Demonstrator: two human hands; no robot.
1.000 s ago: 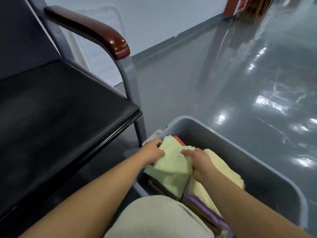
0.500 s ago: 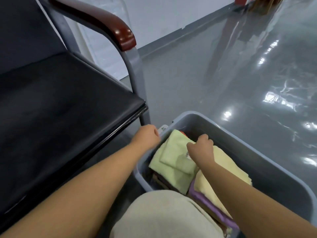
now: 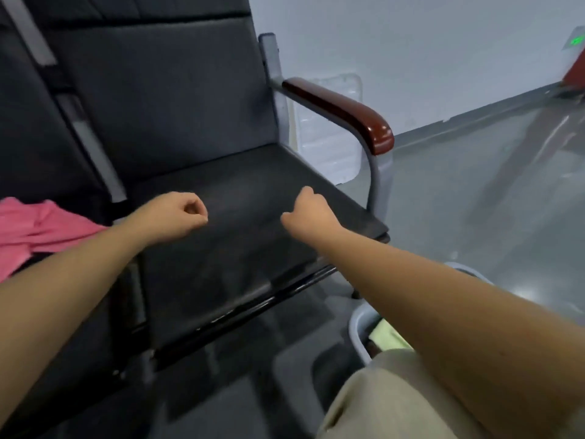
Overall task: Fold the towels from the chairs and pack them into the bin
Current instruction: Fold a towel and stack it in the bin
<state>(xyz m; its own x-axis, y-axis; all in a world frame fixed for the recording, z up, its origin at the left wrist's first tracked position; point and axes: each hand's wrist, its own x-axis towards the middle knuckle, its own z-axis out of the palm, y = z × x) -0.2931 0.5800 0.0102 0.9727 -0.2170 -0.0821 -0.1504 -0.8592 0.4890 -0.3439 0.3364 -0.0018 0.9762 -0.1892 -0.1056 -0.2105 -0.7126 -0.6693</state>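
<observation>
A: Where is the next towel?

B: The pink towel [image 3: 38, 229] lies at the left edge of the frame, on the seat beside the black chair seat [image 3: 240, 242]. It is rumpled and unfolded, partly cut off by the frame's edge and crossed by the left forearm.

A: And the bin?

B: The grey bin [image 3: 359, 327] stands on the floor at lower right, mostly hidden behind the right forearm. A pale green towel [image 3: 389, 335] shows inside it, lying flat.

A: The hands?

B: Both hover over the bare seat in mid-frame. The left hand [image 3: 172, 217] has its fingers curled in, thumb against forefinger, gripping nothing. The right hand [image 3: 308, 213] is curled and empty too.

A: How should the step go?

B: I judge the step to be fetching the pink towel. The left hand is nearer, so it should uncurl and take the cloth by a corner, not in a bunch, then draw it onto the bare seat, which looks flat enough for folding. Soft cloth sags, so each hand should hold a corner, match the edges and smooth each fold. It should end about the green one's size, so it stacks.
</observation>
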